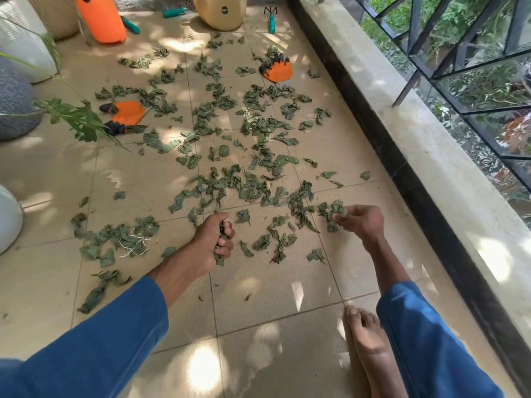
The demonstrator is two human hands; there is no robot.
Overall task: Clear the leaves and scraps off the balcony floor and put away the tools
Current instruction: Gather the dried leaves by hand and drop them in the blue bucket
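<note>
Wilted green leaves lie scattered over the beige tiled balcony floor. My left hand is closed in a fist around a bunch of leaves, just above the tiles. My right hand pinches a clump of leaves between fingers and thumb. Two orange gloves with black claw tips lie among the leaves, one at the left and one further back. A teal-handled hand rake and other teal-handled tools lie at the far end. A tangle of white string rests on leaves at the left.
An orange container and a tan tipped pot stand at the far end. White and grey planters line the left side. A stone ledge with a black railing runs along the right. My bare foot rests on the tiles.
</note>
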